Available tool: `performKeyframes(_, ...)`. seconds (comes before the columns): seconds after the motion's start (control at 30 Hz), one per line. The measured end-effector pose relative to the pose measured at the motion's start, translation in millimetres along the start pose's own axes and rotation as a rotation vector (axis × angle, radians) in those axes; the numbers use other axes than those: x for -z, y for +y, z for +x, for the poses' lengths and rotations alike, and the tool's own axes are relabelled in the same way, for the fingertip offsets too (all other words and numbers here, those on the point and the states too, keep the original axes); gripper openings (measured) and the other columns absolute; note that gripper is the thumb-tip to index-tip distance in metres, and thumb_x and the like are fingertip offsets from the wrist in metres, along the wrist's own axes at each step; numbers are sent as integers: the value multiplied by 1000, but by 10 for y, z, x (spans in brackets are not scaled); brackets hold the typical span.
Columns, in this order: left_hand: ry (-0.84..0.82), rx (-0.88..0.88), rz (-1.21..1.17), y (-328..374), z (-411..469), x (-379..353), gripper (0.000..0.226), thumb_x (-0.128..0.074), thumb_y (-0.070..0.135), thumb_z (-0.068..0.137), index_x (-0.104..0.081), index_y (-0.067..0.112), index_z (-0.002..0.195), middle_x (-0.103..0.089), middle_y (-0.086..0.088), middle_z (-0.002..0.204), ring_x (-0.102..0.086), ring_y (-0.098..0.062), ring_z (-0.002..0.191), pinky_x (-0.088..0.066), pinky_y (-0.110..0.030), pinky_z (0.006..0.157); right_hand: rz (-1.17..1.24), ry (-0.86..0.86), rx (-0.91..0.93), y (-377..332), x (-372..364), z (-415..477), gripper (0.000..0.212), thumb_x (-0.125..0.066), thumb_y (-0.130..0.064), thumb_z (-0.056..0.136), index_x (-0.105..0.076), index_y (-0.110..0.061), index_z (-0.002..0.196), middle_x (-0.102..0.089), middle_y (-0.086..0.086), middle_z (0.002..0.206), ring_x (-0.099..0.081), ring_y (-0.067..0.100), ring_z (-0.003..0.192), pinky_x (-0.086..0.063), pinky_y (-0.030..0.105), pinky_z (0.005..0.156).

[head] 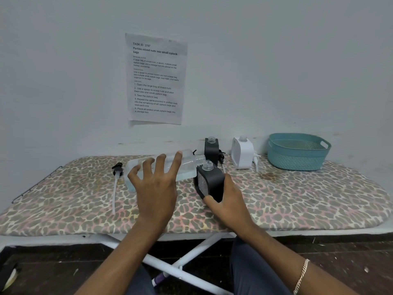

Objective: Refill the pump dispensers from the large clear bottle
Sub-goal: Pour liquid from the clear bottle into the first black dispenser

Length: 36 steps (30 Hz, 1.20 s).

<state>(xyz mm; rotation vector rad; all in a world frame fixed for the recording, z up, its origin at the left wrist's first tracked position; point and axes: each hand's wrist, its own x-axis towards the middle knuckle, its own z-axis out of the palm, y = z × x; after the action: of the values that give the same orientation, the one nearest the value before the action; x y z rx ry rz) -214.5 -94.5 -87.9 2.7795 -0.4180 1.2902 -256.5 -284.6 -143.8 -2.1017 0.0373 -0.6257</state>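
Left hand (156, 184) grips clear bottle (188, 165), right hand (228, 201) dispenser (210, 182).

Large bottle (188, 163) lies tipped above the board (297, 199), its neck at the mouth of the near dispenser (210, 182) to its right. Loose pump (117, 170) lies left of the bottle. Rear dispenser (211, 149) stands behind the near one, third dispenser (242, 153) right of it, basket (297, 158) farthest right.
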Motion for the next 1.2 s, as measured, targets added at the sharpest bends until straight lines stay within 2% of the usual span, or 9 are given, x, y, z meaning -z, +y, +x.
performKeyframes(0.37, 7, -1, -5, -1, -6, -6, 85, -79, 1, 73, -56, 31, 149, -65, -10, 134, -58, -38, 119, -35, -57, 95, -16, -3, -5, 13, -8, 9, 45, -74, -34, 84, -45, -36, 118, -58, -18, 107, -57, 0, 95, -50, 24, 75)
performKeyframes(1.2, -6, 2, -9, 11, 2, 8, 86, -79, 1, 73, -54, 32, 149, -63, -9, 135, -56, -37, 121, -33, -56, 96, -1, -12, -19, -28, 6, -9, 42, -73, -34, 85, -47, -33, 117, -59, -17, 105, -59, 2, 94, -45, 19, 72)
